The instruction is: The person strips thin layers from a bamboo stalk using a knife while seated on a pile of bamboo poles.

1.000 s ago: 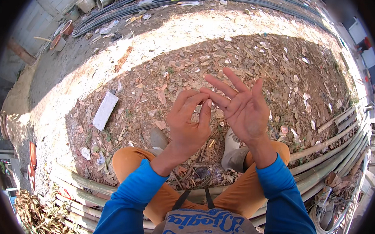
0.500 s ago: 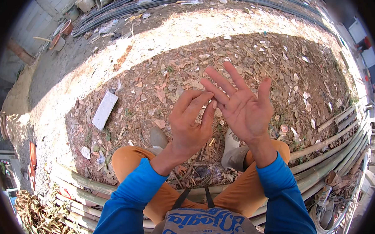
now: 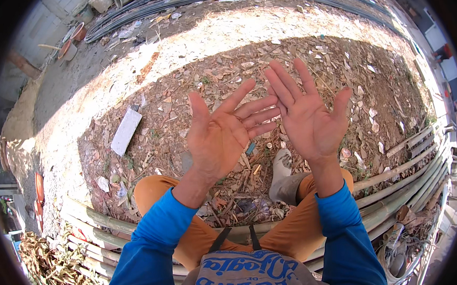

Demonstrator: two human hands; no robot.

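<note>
So here you are, both palms turned up to the camera, your left hand (image 3: 219,138) fanned wide with its thumb raised and its fingers reaching across, your right hand (image 3: 313,119) spread too, its fingers pointing away from you. The left fingertips come right up to the little-finger edge of the right hand, and whether skin meets skin there you can't quite tell from this angle! Nothing shows in either palm, and the spread looks chosen to keep the fingers in plain sight. Your blue sleeves (image 3: 158,227) end around the wrists, which leaves both hands bare, and your forearms come up past the orange trousers (image 3: 294,236), legs bent and parted, seemingly to give the hands room in the middle. Down below, on the leaf-littered ground (image 3: 210,67), a small blue-green scrap (image 3: 250,148) shows just under your left fingers, in the gap between the hands; your right boot (image 3: 286,183) stands to the right of it, below the right hand, planted as if to steady you. Off to your left, well apart from both hands, a pale block (image 3: 126,131) lies slantwise, perhaps simply out of the way, while bamboo poles (image 3: 107,219) run crosswise on either side of your legs
</note>
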